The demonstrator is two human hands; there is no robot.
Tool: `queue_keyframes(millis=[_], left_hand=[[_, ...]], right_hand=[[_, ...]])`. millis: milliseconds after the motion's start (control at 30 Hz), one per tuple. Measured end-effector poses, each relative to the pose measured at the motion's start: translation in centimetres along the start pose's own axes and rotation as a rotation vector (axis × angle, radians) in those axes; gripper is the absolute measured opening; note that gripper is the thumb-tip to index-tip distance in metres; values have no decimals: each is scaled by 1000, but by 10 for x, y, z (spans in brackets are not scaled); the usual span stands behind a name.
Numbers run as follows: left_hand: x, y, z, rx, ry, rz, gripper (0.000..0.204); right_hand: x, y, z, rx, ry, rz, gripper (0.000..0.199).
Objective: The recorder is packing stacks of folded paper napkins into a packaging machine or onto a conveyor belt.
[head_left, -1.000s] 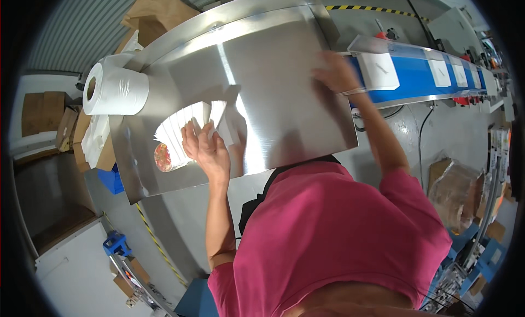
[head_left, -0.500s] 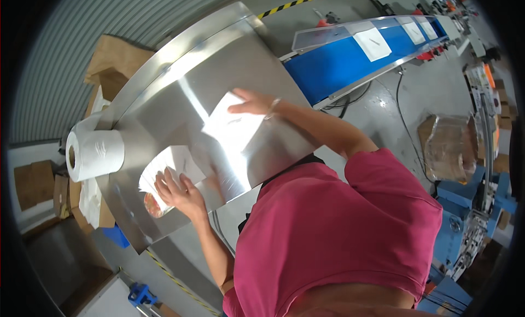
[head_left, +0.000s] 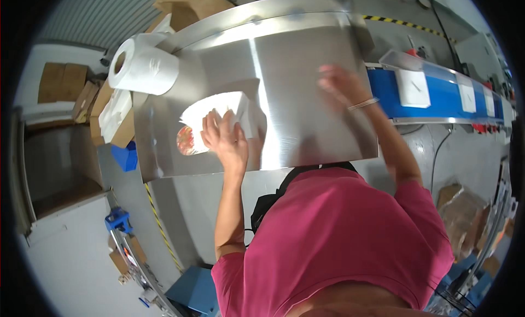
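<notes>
A fanned stack of flat white packets or sheets (head_left: 244,117) lies at the left of the shiny metal table (head_left: 306,49). My left hand (head_left: 224,139) rests on it, fingers spread, covering part of the stack. By the stack's lower left edge shows a rounded piece with a red and multicoloured pattern (head_left: 186,141). Over the table's right part is my right hand (head_left: 344,86), with a bracelet at the wrist. It is smeared by motion, and I make out nothing in it. The blue conveyor belt (head_left: 383,90), just right of that hand, carries several white packets (head_left: 413,88).
A big white roll (head_left: 156,71) stands at the table's left end, with an open cardboard box (head_left: 126,131) below it. A raised metal rim (head_left: 262,13) runs along the far side. A clear guard (head_left: 402,60) lines the conveyor. A plastic-wrapped carton (head_left: 462,213) is at the lower right.
My right hand has left the white packet it touched on the table and moved right towards the conveyor; that packet no longer lies there. The view has turned. My left hand stays on the stack.
</notes>
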State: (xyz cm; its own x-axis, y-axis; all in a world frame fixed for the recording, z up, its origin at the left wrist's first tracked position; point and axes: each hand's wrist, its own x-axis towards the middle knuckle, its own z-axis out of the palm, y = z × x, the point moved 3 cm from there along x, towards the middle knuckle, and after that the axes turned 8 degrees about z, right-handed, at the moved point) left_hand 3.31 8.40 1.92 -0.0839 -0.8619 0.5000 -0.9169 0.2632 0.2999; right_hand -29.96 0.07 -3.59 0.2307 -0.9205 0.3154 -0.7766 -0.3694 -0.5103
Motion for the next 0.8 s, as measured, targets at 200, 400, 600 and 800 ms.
queue_keyframes(millis=[200,400,600,800], left_hand=[[-3,-63,-31,226,170,-403,48],[3,-133,-16,-766,182,-775,31],[21,-89,16,-715,-153,-520,24],[19,49,29,-326,-109,-139,39]], right_hand=[[59,-142,99,724,-604,339,63],[69,-152,111,642,-678,311,68],[21,-110,71,750,-599,397,64],[-59,-60,-23,760,-492,496,54]])
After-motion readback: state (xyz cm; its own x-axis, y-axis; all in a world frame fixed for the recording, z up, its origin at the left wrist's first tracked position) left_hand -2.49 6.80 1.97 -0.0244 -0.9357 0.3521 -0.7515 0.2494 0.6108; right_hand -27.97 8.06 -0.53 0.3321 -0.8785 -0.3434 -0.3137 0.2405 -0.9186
